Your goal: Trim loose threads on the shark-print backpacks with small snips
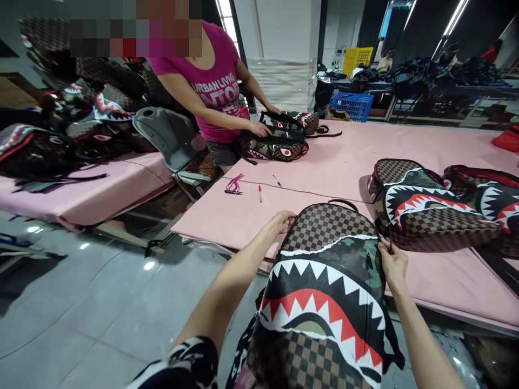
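Observation:
In front of me a checkered backpack (320, 224) with a printed shark mouth and camouflage patches leans upright against the table edge, its short top handle toward the table. My left hand (285, 220) has its fingers closed on the upper left side of the backpack. On the opposite side, my right hand (393, 265) is closed at the backpack's edge. A small dark item shows at the right fingers; I cannot make out what it is.
The pink-covered table (340, 156) bears more shark-mouth backpacks (430, 208) at right, plus a red pen (260, 193) and purple-handled snips (234, 185). Across it, a co-worker in a pink shirt (219, 81) handles another backpack (279, 146). A grey chair (156, 138) stands left.

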The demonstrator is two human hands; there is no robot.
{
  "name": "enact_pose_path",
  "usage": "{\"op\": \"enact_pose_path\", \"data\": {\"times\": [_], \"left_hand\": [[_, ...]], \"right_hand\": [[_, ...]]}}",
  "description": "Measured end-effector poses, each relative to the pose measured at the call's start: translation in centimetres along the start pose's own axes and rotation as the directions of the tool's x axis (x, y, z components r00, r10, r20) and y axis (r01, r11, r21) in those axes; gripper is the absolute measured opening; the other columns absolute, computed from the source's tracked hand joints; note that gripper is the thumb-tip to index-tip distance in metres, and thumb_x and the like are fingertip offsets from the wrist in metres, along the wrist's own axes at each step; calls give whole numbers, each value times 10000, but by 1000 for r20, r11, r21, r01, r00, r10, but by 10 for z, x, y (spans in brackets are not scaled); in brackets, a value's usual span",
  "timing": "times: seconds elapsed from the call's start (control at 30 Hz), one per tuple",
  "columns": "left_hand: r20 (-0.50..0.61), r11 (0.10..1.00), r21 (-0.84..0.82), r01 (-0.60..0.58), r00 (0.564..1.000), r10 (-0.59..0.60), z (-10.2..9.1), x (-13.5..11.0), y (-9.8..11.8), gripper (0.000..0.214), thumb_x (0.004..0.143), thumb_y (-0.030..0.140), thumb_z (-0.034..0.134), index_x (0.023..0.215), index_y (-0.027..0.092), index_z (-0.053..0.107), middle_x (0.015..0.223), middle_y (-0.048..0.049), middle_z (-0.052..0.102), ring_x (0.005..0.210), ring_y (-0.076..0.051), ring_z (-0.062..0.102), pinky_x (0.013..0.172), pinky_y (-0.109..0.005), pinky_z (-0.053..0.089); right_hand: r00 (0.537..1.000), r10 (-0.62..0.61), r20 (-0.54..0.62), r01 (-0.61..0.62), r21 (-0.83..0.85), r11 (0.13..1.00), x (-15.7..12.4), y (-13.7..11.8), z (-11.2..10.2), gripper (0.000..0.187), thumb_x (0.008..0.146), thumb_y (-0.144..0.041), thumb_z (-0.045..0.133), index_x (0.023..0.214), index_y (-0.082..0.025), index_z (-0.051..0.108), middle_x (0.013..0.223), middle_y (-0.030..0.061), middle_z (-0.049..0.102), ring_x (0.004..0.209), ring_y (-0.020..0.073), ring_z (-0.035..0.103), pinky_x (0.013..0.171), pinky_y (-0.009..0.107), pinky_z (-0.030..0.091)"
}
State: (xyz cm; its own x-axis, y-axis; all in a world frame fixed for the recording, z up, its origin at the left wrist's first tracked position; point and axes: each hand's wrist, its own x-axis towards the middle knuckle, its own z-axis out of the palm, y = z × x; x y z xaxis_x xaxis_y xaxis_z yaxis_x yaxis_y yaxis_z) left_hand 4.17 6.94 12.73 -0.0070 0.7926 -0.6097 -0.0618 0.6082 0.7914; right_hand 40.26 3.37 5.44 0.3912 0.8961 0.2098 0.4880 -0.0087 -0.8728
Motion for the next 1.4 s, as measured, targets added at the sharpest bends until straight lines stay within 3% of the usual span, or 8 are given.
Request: {"op": "enact_pose_path", "data": {"times": [0.1, 0.2, 0.47, 0.73, 0.97, 1.07, 1.23, 1.4], "left_hand": [[5, 999, -26, -43, 999, 43, -12, -10, -26, 254, 875, 360, 471, 815, 125, 547, 670, 11, 522, 528, -64, 461, 531, -205, 416], [50, 986, -33, -161, 985, 163, -20, -28, -53, 285, 851, 423, 480, 836, 145, 539, 693, 13, 524, 572, -63, 465, 569, -186, 401], [364, 913, 118, -391, 872, 326, -45, -70, -104, 302, 716, 352, 624, 941, 174, 529, 805, 25, 525, 749, -99, 482, 699, -214, 391], [527, 867, 306, -394, 828, 191, -61, -48, -103, 234, 679, 358, 629, 638, 145, 538, 609, 31, 474, 607, -94, 434, 586, -209, 350], [585, 738, 490, -464, 803, 116, -57, -46, -86, 95, 603, 210, 629, 677, 153, 609, 544, 49, 499, 493, -82, 403, 463, -197, 296], [576, 632, 553, -543, 797, 181, -51, -49, -82, 57, 592, 154, 622, 581, 161, 566, 476, 62, 436, 460, -79, 372, 459, -206, 282], [538, 477, 589, -652, 757, 371, -61, -65, -90, 78, 748, 211, 546, 685, 199, 590, 649, 34, 553, 639, -113, 504, 634, -203, 354], [316, 449, 667, -594, 771, 552, -67, -48, -86, 125, 821, 296, 507, 808, 192, 575, 763, -33, 586, 766, -171, 541, 711, -256, 350]], "right_hand": [[1000, 20, 0, -20, -19, 1000, 4, 1, 5, 513, 679, -457, 564, 1004, -76, 672, 887, 117, 697, 802, 238, 628, 747, 330, 478], [999, 34, -10, -34, -33, 999, 7, 4, 6, 519, 674, -455, 567, 1015, -77, 666, 941, 129, 689, 829, 241, 629, 769, 340, 474], [999, -9, 41, 17, -216, 976, 30, 2, 5, 505, 665, -486, 549, 942, -91, 696, 769, 111, 698, 690, 227, 619, 659, 311, 466], [995, -13, 94, 56, -472, 880, 34, -18, -2, 498, 691, -517, 503, 984, -170, 706, 812, 132, 699, 767, 296, 617, 671, 368, 431], [984, -41, 173, 138, -592, 794, 9, -17, -9, 570, 770, -525, 391, 1185, -199, 605, 733, 126, 682, 672, 302, 610, 579, 363, 406], [987, -29, 158, 118, -586, 802, 6, -14, -10, 556, 757, -499, 399, 1184, -208, 605, 787, 131, 689, 706, 310, 617, 589, 368, 414], [989, -21, 147, 98, -544, 833, 7, -13, -8, 525, 744, -448, 430, 1166, -200, 618, 887, 130, 695, 799, 316, 631, 657, 386, 445], [986, -1, 169, 75, -428, 901, 2, -13, -7, 524, 755, -417, 461, 1207, -182, 583, 1081, 113, 655, 975, 297, 611, 814, 394, 456]]}}
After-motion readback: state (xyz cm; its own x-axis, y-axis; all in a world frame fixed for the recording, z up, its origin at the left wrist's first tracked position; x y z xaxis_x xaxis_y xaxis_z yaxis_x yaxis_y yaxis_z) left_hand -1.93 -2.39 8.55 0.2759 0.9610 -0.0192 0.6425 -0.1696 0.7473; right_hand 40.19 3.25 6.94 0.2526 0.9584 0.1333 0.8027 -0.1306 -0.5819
